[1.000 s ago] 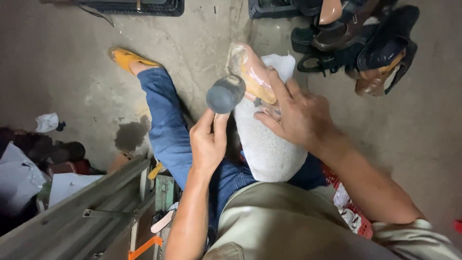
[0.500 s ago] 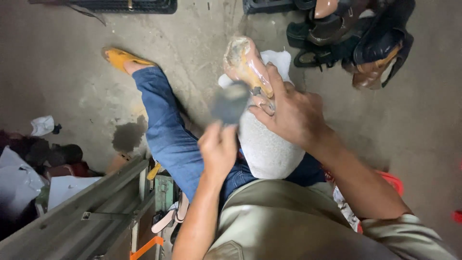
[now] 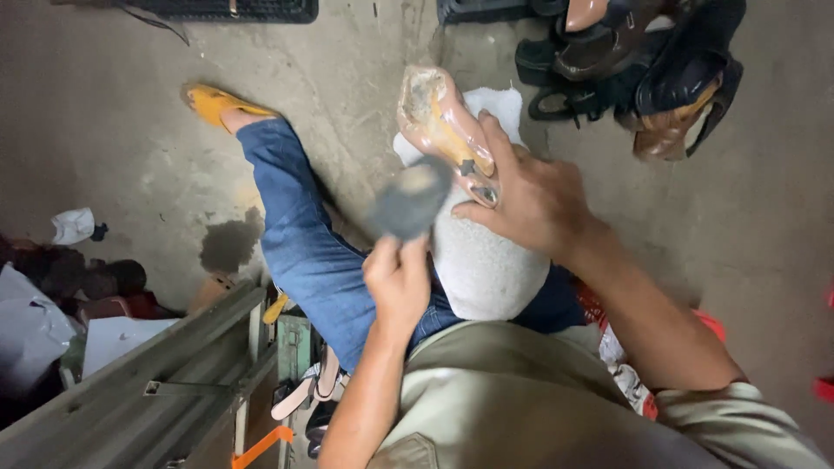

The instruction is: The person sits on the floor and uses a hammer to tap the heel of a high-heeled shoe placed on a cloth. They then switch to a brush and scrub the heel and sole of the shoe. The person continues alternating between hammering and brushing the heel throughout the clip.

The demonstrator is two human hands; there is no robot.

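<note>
**Hammering a shoe sole on the lap**

Gripping a hammer (image 3: 410, 198), the left hand (image 3: 398, 282) is closed round its handle; the blurred head has swung closer to the shoe (image 3: 443, 130) than half a second ago, so a blow looks under way. The right hand (image 3: 530, 200) clamps the sole-up shoe (pinkish, glossy) against a white padded cloth (image 3: 482, 260) on the knee. Farther off, dark shoes (image 3: 643, 61) lie heaped on the concrete floor (image 3: 113, 130); no container shows contents.

Heap of dark shoes (image 3: 643, 69) beyond the right hand; grey metal frame (image 3: 165, 382) below-left of the left hand.
</note>
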